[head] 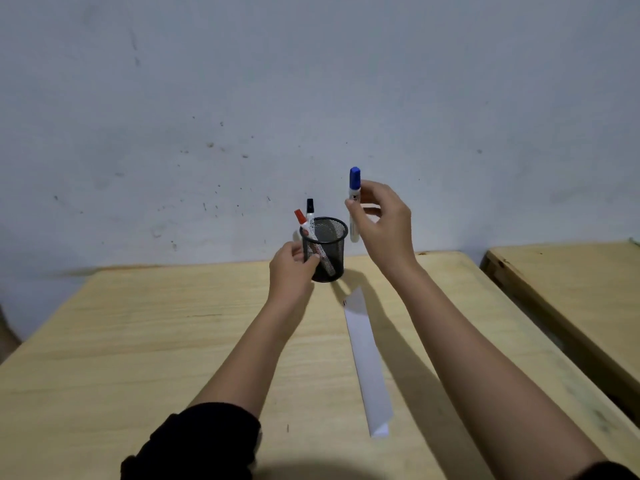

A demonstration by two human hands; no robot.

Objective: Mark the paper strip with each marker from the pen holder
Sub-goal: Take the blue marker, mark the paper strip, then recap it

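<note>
Right grip [381,220] around blue marker [354,202]

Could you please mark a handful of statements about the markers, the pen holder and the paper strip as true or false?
1. The right hand holds the blue-capped marker upright in the air. True.
2. The pen holder is empty. False: a red-capped marker and a black-capped marker stand in it.
3. The left hand grips the side of the pen holder. True.
4. The blue-capped marker's cap is off. False: the blue cap is on it.
5. The paper strip lies under the pen holder. False: it lies on the table nearer the person, apart from the holder.
</note>
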